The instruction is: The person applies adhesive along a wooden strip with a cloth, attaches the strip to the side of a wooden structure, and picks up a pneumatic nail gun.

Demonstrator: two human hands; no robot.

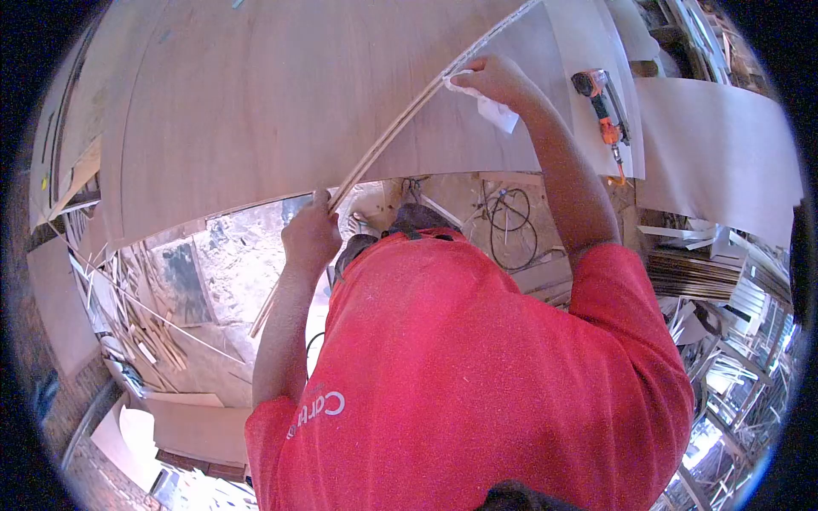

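A long thin wooden strip (400, 123) runs diagonally over the large wooden sheet (256, 94), its lower end past the sheet's near edge. My left hand (313, 232) is closed round the strip near that lower end. Farther up, my right hand (492, 79) pinches a white cloth or paper (497, 114) against the strip, with a loose part hanging down onto the sheet. The fingertips of my right hand are partly hidden by the white piece.
An orange and black nail gun (607, 119) lies on the sheet at the right. Beyond it is another pale panel (716, 153). A black hose (514, 226) coils on the floor below the sheet. Wood scraps (145, 328) lie at the left, stacked strips (692, 274) at the right.
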